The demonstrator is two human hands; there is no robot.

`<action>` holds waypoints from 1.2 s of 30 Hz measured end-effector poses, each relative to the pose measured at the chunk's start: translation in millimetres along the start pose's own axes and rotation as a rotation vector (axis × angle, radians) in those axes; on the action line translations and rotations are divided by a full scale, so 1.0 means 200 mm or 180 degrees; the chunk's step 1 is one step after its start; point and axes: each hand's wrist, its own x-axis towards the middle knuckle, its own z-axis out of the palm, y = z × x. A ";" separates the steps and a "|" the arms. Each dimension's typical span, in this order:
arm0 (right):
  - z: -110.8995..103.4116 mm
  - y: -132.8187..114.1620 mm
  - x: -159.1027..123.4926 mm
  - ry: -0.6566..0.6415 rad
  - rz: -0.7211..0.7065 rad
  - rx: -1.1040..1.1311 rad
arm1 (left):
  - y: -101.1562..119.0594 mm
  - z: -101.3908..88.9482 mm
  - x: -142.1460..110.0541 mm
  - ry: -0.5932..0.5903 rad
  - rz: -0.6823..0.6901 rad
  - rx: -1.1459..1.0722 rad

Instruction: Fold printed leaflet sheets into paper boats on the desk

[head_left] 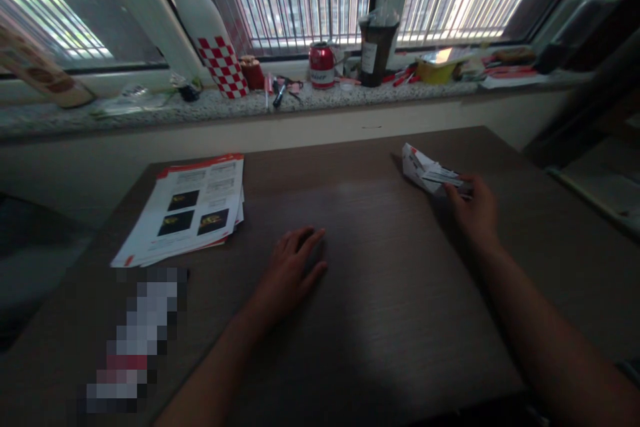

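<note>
A folded paper boat (424, 172), white with printed text and a touch of red, is at the far right of the table. My right hand (474, 210) pinches its near right end between thumb and fingers. My left hand (295, 267) rests near the middle of the brown table (370, 280), fingers apart, holding nothing. To its left lies a stack of printed sheets (200, 193) with red edges and dark pictures.
A blurred-out long object (145, 327) lies at the table's left. Along the granite windowsill (165, 113) stand a checkered white bottle (215, 40), a red can (321, 65), a dark drink cup (374, 53), a yellow container (436, 70) and small tools (281, 93).
</note>
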 end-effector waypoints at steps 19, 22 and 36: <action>-0.11 -0.03 0.00 0.0475 -0.0885 -0.0315 | 0.00 0.00 0.00 -0.0038 -0.0032 -0.0006; -0.09 -0.11 -0.05 0.0037 -0.1347 0.0019 | 0.00 0.01 0.00 -0.0040 -0.0027 0.0010; 0.06 -0.39 -0.38 -0.2616 -0.2609 0.0453 | 0.02 -0.01 -0.01 -0.0101 0.0073 0.0003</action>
